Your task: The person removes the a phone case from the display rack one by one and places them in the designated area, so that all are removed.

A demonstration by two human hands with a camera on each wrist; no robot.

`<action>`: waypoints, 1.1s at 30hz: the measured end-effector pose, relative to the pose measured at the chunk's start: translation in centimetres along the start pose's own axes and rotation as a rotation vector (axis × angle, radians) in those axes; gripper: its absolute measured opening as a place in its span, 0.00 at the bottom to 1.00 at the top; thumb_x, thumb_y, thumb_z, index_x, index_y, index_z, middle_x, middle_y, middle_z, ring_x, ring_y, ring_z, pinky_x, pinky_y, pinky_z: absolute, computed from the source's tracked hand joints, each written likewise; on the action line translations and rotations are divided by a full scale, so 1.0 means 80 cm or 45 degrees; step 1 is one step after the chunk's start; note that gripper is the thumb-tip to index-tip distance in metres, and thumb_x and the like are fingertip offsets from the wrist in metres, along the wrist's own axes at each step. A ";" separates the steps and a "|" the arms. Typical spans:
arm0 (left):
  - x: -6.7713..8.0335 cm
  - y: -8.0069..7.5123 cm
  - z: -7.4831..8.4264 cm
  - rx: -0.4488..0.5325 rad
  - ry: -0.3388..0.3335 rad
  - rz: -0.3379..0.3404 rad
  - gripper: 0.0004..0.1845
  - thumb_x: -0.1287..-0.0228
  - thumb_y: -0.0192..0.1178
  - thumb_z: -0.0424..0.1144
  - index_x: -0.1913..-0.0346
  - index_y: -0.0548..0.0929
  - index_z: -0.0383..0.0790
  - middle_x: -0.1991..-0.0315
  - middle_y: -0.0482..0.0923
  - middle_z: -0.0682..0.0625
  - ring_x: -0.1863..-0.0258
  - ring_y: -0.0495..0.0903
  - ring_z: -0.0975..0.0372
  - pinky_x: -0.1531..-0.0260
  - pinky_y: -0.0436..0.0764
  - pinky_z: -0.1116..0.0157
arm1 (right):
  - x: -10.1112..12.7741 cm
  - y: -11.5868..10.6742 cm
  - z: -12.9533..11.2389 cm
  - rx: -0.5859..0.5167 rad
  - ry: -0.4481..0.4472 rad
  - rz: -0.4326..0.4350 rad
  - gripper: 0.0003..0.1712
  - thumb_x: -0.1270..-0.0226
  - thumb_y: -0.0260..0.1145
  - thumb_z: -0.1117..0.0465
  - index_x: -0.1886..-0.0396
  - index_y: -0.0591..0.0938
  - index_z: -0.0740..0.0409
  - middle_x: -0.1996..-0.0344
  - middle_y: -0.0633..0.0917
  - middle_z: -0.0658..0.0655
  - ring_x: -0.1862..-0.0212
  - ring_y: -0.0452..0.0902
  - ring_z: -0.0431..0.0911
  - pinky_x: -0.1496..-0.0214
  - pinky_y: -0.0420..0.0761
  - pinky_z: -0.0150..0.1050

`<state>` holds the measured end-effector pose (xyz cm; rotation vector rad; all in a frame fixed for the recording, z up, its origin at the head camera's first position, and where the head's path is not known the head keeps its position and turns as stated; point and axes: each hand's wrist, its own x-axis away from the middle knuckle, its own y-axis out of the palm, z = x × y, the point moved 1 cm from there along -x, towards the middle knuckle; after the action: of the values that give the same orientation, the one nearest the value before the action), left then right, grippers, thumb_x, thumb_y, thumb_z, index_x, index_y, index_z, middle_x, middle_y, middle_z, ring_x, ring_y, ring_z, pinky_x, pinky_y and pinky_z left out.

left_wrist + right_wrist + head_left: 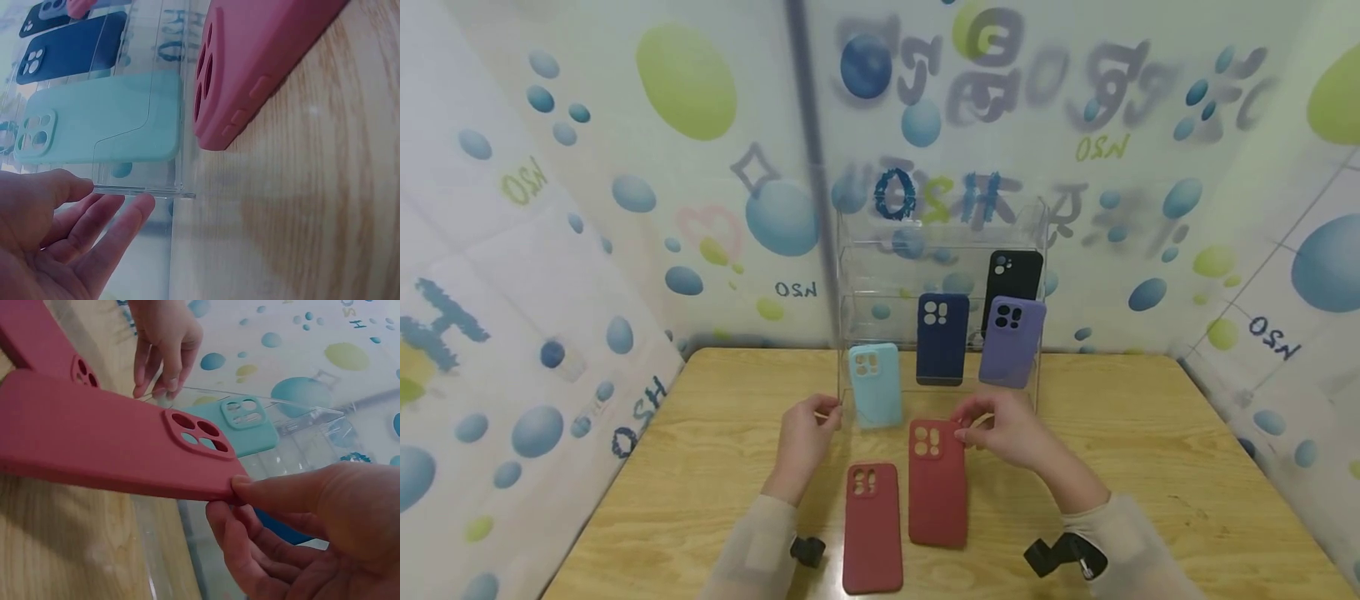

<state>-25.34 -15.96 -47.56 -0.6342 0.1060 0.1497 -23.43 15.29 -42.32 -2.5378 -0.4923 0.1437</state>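
My right hand (1006,429) pinches the top corner of a red phone case (937,492) between thumb and fingers. In the right wrist view that case (119,437) is tilted, its camera cutouts toward the hand. My left hand (805,442) pinches the side edge of a clear tiered display rack (940,390), seen closely in the left wrist view with thumb and fingertips at the clear edge (144,190). A light-blue phone case (877,392) leans in the rack's front tier, just beside the left hand. A second red phone case (872,533) lies on the table between the forearms.
Farther up the rack stand a dark-blue case (942,342), a purple case (1012,343) and a black case (1017,273), partly hidden by the purple one. The wooden table (722,417) meets a patterned curtain (715,208) behind the rack.
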 end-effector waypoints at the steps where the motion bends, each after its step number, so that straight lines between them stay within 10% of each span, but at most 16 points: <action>1: 0.000 0.000 0.000 0.000 0.000 -0.001 0.07 0.28 0.63 0.34 0.54 0.88 0.34 0.64 0.87 0.45 0.69 0.86 0.60 0.77 0.79 0.69 | 0.000 0.002 0.002 -0.006 -0.003 0.000 0.09 0.35 0.73 0.67 0.56 0.87 0.62 0.66 0.87 0.58 0.66 0.89 0.53 0.68 0.84 0.41; 33: 0.002 0.000 0.002 -0.019 0.000 0.001 0.08 0.28 0.63 0.34 0.53 0.88 0.34 0.64 0.87 0.45 0.69 0.85 0.60 0.75 0.79 0.68 | 0.000 0.061 0.055 0.071 0.018 -0.089 0.08 0.34 0.71 0.72 0.57 0.86 0.67 0.69 0.85 0.57 0.71 0.83 0.45 0.71 0.82 0.34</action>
<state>-25.18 -15.85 -47.48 -0.6490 0.1054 0.1514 -22.75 13.60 -48.65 -2.4625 -0.5629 0.1122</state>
